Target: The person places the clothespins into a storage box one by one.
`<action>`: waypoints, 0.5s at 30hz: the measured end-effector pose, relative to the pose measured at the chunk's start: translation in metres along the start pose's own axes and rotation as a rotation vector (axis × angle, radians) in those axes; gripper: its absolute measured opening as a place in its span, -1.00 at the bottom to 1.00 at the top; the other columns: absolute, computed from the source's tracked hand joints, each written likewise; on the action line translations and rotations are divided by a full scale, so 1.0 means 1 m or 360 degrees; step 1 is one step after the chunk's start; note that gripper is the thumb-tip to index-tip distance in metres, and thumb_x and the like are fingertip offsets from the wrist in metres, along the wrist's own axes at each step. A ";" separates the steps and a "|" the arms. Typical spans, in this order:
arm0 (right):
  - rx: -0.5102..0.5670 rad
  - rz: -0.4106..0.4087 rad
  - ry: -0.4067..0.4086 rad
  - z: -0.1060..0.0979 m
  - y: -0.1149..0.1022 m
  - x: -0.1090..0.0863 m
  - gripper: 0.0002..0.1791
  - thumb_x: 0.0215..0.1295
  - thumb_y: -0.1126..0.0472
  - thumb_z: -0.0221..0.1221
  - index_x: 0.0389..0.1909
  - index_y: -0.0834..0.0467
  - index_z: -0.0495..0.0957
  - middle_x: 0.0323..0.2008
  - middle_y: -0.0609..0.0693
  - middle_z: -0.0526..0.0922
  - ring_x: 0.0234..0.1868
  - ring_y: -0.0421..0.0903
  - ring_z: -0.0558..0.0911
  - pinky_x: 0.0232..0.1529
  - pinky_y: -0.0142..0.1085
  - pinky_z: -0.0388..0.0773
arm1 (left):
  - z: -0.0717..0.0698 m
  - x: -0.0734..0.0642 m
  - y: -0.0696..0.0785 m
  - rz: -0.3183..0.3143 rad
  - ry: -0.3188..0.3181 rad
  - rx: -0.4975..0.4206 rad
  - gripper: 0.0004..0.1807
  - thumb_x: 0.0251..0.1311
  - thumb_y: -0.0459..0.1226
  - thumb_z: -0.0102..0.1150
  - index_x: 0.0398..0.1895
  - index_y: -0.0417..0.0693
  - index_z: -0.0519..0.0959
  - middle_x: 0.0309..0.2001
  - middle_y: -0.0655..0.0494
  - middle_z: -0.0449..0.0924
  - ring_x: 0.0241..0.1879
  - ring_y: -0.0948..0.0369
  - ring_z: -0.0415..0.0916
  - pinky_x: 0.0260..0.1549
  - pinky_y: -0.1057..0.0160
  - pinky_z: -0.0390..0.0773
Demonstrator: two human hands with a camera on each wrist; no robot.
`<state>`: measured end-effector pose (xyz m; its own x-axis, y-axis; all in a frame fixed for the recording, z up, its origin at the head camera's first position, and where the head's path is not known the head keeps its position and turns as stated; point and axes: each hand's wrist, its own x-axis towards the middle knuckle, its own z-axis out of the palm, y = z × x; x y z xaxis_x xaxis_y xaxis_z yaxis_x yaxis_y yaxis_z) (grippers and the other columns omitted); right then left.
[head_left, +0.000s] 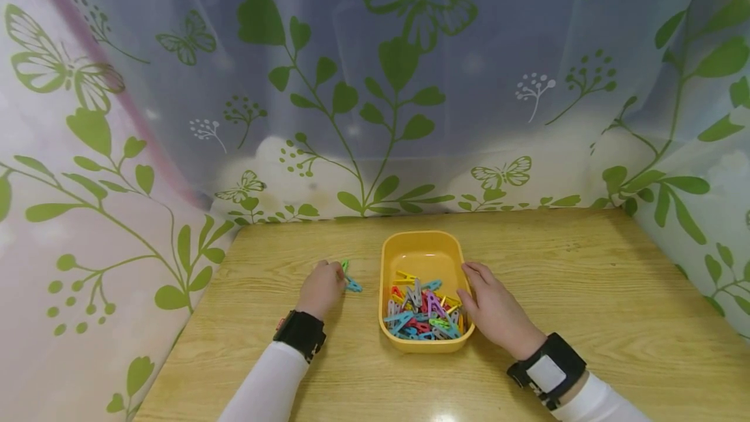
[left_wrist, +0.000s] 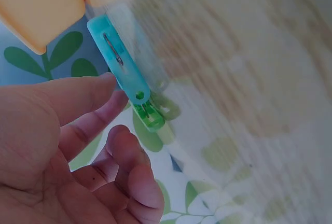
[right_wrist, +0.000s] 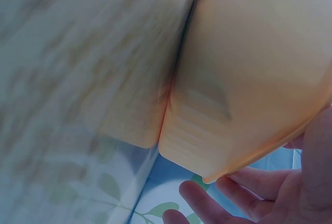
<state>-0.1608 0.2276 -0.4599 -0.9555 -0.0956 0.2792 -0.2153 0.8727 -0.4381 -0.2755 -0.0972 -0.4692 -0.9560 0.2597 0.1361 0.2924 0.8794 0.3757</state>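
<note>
A yellow plastic box (head_left: 422, 258) stands on the table, with several coloured clothespins (head_left: 418, 308) heaped mostly in its near half. My right hand (head_left: 500, 308) grips its right rim, thumb over the edge and fingers along the outer wall; in the right wrist view, the fingers lie under the rim. Left of the box, my left hand (head_left: 322, 288) pinches a blue clothespin (left_wrist: 116, 55) between thumb and index finger, while the other fingers curl loosely. Against the end of the blue one is a green clothespin (left_wrist: 149, 116), partly hidden in the left wrist view.
The wooden table (head_left: 263, 253) reflects light and extends on both sides of the box. A curtain (head_left: 351, 83) printed with leaves and butterflies hangs along the back and sides. Each wrist wears a black strap (head_left: 301, 333) with a camera.
</note>
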 end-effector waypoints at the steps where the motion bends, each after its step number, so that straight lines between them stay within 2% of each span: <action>1: 0.0001 0.0002 0.0000 0.000 0.000 0.000 -0.39 0.54 0.14 0.14 0.42 0.45 0.32 0.40 0.35 0.37 0.35 0.31 0.49 0.31 0.16 0.44 | 0.000 0.000 0.001 0.0001 -0.0002 0.0001 -0.93 0.27 -0.36 0.37 -0.31 -0.15 0.64 -0.35 -0.01 0.47 -0.51 0.17 0.39 -0.51 0.22 0.42; 11: 0.0003 0.0003 -0.0008 0.000 0.000 0.001 -0.38 0.54 0.14 0.14 0.43 0.44 0.31 0.41 0.35 0.36 0.36 0.30 0.48 0.32 0.16 0.43 | -0.002 -0.009 0.001 -0.0010 -0.0001 -0.0009 -0.92 0.27 -0.37 0.37 -0.25 -0.16 0.64 -0.31 -0.03 0.46 -0.46 0.16 0.38 -0.44 0.18 0.47; 15: 0.0005 0.0005 -0.0013 0.000 0.001 0.001 -0.38 0.54 0.14 0.13 0.43 0.44 0.31 0.41 0.34 0.36 0.36 0.31 0.48 0.32 0.17 0.43 | 0.000 -0.012 -0.001 -0.0024 0.0004 0.0015 -0.90 0.22 -0.40 0.38 -0.31 -0.14 0.60 -0.34 0.00 0.43 -0.45 0.16 0.36 -0.44 0.18 0.44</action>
<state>-0.1615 0.2281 -0.4602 -0.9577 -0.0969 0.2709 -0.2131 0.8715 -0.4416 -0.2646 -0.1008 -0.4710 -0.9603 0.2453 0.1330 0.2777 0.8869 0.3691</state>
